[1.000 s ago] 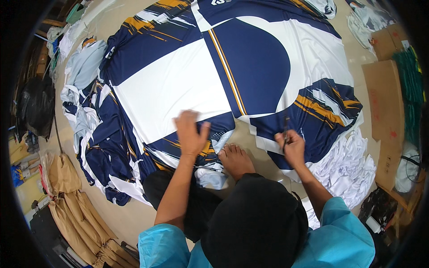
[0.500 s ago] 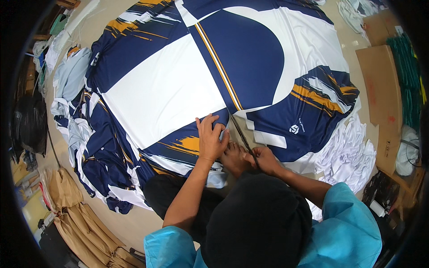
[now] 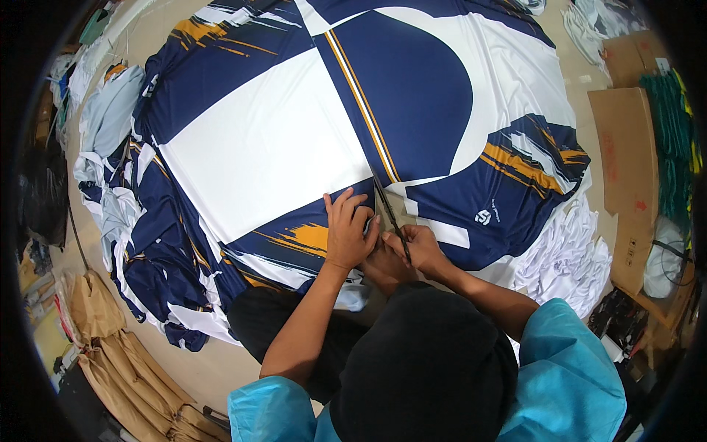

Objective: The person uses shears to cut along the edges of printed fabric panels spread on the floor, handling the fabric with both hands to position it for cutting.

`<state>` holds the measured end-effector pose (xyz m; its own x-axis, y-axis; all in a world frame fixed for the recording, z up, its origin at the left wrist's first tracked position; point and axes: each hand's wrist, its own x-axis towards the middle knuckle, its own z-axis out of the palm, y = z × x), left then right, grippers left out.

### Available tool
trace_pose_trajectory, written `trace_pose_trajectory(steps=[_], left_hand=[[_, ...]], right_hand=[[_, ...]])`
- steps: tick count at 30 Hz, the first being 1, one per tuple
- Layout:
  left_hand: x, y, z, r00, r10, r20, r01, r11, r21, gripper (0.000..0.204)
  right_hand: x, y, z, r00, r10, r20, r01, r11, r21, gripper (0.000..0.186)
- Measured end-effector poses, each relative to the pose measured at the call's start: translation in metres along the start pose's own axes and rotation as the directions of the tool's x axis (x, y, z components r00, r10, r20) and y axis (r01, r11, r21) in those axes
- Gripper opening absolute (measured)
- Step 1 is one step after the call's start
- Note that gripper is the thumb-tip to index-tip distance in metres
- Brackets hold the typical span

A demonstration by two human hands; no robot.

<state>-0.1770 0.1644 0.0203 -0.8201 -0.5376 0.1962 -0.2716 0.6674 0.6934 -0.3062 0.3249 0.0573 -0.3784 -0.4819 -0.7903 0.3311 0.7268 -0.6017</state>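
Observation:
A large printed fabric sheet (image 3: 258, 147) in navy, white and orange lies spread over the floor. My left hand (image 3: 348, 232) rests on its near edge, fingers spread over the navy and orange part. My right hand (image 3: 418, 249) is closed round the handles of a pair of long dark scissors (image 3: 388, 210). The blades point away from me, their tips at the lower end of the split between the white panel and the striped navy panel (image 3: 416, 96). A bare foot (image 3: 384, 264) shows between my hands, partly hidden.
Crumpled navy and white fabric (image 3: 169, 258) is heaped at the left, near brown paper bundles (image 3: 132, 376). White cloth scraps (image 3: 563, 254) pile up at the right, beside a cardboard box (image 3: 624, 177). A black plastic bag (image 3: 44, 199) stands at the far left.
My right hand has moved slightly forward and left with the scissors, whose blades now reach farther along the split. My left hand keeps nearly the same place on the fabric.

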Motion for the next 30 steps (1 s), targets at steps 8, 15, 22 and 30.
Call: trace_pose_trajectory(steps=[8, 15, 22, 30], left_hand=[[0.000, -0.001, 0.001, 1.000, 0.006, 0.004, -0.006, 1.000, 0.009, 0.018], [0.000, 0.000, -0.001, 1.000, 0.003, 0.009, -0.003, 1.000, 0.017, 0.018], [0.001, 0.000, 0.001, 1.000, 0.004, 0.012, -0.004, 1.000, 0.019, 0.018], [0.001, -0.001, 0.001, 1.000, 0.001, 0.013, -0.002, 1.000, 0.022, 0.018]], right_hand=[[0.006, -0.005, 0.001, 0.999, -0.041, -0.011, 0.041, 0.999, 0.036, 0.051], [0.006, -0.011, 0.002, 1.000, -0.012, 0.009, 0.012, 0.999, 0.050, 0.050], [0.008, -0.007, 0.001, 1.000, -0.020, -0.014, 0.021, 0.999, 0.035, 0.049], [0.007, -0.010, 0.000, 1.000, -0.002, -0.012, 0.002, 1.000, 0.016, 0.048]])
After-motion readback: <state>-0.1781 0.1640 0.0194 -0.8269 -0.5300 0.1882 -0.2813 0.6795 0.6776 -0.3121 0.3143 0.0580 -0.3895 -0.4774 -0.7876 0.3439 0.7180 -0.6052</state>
